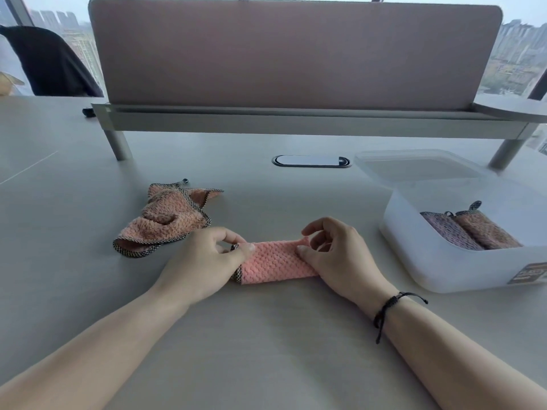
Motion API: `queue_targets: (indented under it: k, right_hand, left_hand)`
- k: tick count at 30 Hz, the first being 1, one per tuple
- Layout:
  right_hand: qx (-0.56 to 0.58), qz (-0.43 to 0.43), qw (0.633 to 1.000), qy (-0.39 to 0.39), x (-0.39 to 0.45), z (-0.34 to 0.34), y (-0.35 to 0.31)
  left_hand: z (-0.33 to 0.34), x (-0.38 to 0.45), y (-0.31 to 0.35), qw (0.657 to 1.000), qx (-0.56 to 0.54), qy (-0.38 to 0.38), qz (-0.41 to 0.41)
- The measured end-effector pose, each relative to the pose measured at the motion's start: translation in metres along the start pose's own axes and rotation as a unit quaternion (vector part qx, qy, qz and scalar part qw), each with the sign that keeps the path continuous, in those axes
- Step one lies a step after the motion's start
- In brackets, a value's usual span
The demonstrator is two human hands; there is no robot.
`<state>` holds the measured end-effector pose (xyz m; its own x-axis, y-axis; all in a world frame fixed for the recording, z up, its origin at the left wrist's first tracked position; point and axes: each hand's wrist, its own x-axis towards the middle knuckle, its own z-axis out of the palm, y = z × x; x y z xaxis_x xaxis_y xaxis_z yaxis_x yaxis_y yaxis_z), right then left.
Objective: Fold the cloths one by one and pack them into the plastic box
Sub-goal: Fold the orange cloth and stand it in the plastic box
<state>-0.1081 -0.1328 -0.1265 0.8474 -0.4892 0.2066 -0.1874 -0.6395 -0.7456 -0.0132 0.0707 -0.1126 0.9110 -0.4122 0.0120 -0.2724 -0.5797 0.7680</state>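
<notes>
A pink cloth (273, 261), folded into a narrow strip, lies on the table in front of me. My left hand (204, 261) pinches its left end by the checkered trim. My right hand (340, 255) pinches its right end. A second pink cloth (165, 220) with checkered edging lies crumpled to the left, untouched. The translucent plastic box (455, 270) stands at the right with two folded cloths (470, 232) inside, side by side.
The box's lid (414, 167) lies behind the box. A desk divider panel (296, 54) on a raised shelf with metal legs (118, 146) spans the back. An oval cable port (310, 161) sits in the table's middle. A dark chair (50, 60) stands far left.
</notes>
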Motion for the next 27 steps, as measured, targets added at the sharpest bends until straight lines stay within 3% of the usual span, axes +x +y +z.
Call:
queue_targets:
  k: [9, 12, 17, 20, 24, 27]
  right_hand:
    - [-0.011, -0.012, 1.000, 0.002, -0.002, -0.001, -0.001]
    - [-0.029, -0.030, 0.999, -0.003, -0.004, -0.001, -0.002]
    - [-0.054, -0.055, 0.997, -0.018, -0.006, -0.001, -0.005]
    - [-0.065, -0.057, 0.996, -0.028, -0.007, -0.002, -0.008]
    - [-0.069, -0.045, 0.996, -0.019, -0.006, -0.004, -0.009]
    - [-0.073, -0.042, 0.996, -0.026, -0.007, -0.003, -0.009]
  left_hand:
    - [0.007, 0.007, -0.005, 0.994, 0.055, 0.039, 0.087]
    - [0.010, 0.002, -0.006, 0.984, 0.107, 0.085, 0.117]
    - [0.015, -0.010, 0.005, 0.918, 0.181, 0.165, 0.312]
    - [0.026, -0.024, 0.012, 0.876, 0.257, 0.110, 0.394]
    - [0.035, -0.036, 0.016, 0.872, 0.354, -0.056, 0.334]
    - [0.034, -0.034, 0.014, 0.866, 0.383, -0.124, 0.298]
